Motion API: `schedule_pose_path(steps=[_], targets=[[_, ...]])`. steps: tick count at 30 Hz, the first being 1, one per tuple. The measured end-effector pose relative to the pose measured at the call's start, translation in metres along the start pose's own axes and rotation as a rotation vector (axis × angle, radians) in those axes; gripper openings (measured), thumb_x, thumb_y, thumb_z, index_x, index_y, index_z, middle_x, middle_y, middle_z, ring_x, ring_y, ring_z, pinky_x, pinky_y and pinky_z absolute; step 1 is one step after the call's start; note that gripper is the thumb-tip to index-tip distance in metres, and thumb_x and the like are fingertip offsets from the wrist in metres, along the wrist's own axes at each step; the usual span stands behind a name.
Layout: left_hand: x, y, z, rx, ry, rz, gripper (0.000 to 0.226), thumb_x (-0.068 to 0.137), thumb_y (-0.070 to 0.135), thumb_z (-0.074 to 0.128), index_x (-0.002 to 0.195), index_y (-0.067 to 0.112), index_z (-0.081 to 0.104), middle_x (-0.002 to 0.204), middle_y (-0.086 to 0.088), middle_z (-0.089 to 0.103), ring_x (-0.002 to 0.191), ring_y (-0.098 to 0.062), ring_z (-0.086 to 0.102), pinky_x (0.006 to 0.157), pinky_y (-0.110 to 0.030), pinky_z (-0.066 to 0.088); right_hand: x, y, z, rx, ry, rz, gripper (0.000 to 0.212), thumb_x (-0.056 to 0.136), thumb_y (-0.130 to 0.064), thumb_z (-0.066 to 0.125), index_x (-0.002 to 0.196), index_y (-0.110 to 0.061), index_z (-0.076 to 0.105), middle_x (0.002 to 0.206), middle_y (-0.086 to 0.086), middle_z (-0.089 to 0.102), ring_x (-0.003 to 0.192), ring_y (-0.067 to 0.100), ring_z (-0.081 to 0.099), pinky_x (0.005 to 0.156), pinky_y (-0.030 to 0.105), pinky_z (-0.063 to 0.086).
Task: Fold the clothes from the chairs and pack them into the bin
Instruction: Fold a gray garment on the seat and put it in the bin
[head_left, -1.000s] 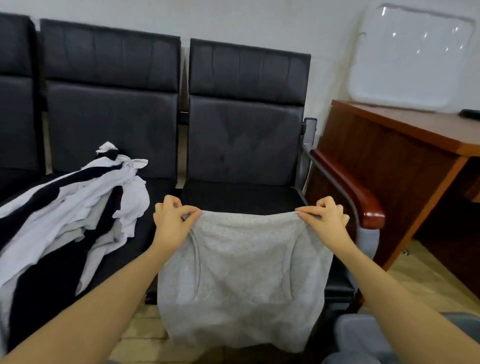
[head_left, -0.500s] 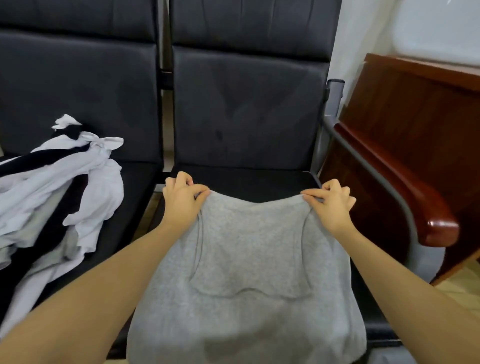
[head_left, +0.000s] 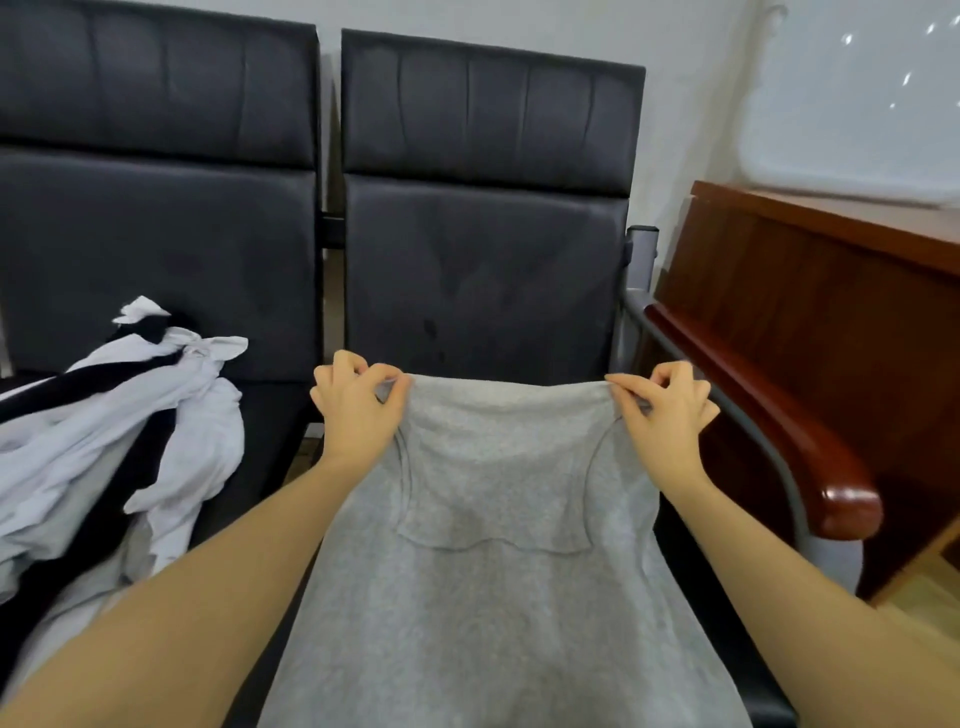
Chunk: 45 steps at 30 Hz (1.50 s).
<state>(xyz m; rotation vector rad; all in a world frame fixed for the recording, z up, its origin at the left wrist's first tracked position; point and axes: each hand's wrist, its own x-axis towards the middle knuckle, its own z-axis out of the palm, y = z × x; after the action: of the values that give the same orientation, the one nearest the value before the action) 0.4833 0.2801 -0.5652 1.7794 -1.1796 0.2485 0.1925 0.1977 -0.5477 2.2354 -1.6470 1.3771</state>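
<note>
Fabric of the grey tank top (head_left: 498, 561) looks soft, light and limp. It drapes over the black chair seat (head_left: 691, 571), each top corner pinched in a closed grip by the left hand (head_left: 358, 410) and right hand (head_left: 665, 410). Corners and hems seem the surest holds.

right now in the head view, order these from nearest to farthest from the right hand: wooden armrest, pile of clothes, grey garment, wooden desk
1. grey garment: its top corner is pinched by the right hand.
2. wooden armrest: just to the hand's right.
3. wooden desk: beyond the armrest, farther right.
4. pile of clothes: far left, on the neighbouring seat.
</note>
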Motion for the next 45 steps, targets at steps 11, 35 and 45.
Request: schedule_pose_path(steps=[11,35,45], targets=[[-0.094,0.014,-0.084,-0.083,-0.118,-0.142,0.027,0.088,0.034,0.064,0.079,0.009,0.070,0.096,-0.002,0.047,0.098,-0.022,0.038,0.087,-0.030,0.024,-0.099,-0.002,-0.093,0.051,-0.121,-0.054,0.011,0.083,-0.025,0.071,0.089,-0.033,0.075,0.087,-0.008,0.041,0.090,0.015,0.034,0.075,0.027,0.014],[-0.203,-0.021,-0.068,0.465,-0.914,0.020,0.063,0.097,0.056,0.009,0.150,0.026,-0.010,0.157,0.003,-0.016,0.144,-0.017,-0.015,0.117,-0.045,-0.007,-0.208,0.007,-0.048,-0.330,-0.912,0.078,0.056,0.100,-0.052,0.011,0.151,-0.036,-0.006,0.160,-0.006,-0.008,0.147,0.018,-0.006,0.117,0.040,-0.005],[-0.159,-0.049,-0.035,0.386,-0.767,0.034,0.065,0.093,0.062,0.023,0.150,0.031,0.015,0.159,0.006,0.008,0.145,-0.013,0.002,0.116,-0.038,0.000,-0.168,0.015,-0.005,-0.260,-0.777,0.016,0.053,0.098,-0.056,0.022,0.148,-0.041,0.020,0.158,-0.010,0.016,0.145,0.013,0.012,0.116,0.037,0.004]])
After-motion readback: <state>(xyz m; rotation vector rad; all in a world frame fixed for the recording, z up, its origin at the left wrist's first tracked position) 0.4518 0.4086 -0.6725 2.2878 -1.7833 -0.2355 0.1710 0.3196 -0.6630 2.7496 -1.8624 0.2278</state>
